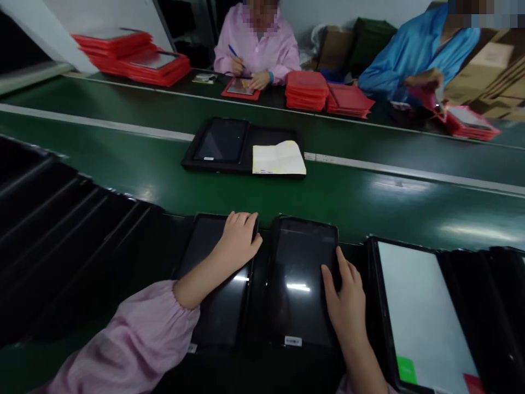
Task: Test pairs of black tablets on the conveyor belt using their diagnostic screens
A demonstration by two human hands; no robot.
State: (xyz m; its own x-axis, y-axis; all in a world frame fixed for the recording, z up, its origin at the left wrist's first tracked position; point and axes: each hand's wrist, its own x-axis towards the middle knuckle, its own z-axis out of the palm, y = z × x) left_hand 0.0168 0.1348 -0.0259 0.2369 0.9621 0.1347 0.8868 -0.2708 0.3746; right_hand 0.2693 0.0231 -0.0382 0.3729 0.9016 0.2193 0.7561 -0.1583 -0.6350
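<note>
Two black tablets with dark screens lie side by side in front of me. My left hand [238, 241] is over the upper right corner of the left tablet [223, 312], its fingers curled at the top and right edges. My right hand [346, 293] holds the right edge of the second tablet [301, 262], with the thumb over the screen side and the fingers along the edge. The undersides of both hands are hidden. A small white label [292, 341] is on the lower part of the second tablet.
A black tray [274, 134] on the green belt [348, 202] holds another tablet [222, 141] and a white paper [279, 158]. A white-screened tablet [426, 312] lies at right. Black cases [53, 219] line the left. Across, two people work beside red pouches [305, 90].
</note>
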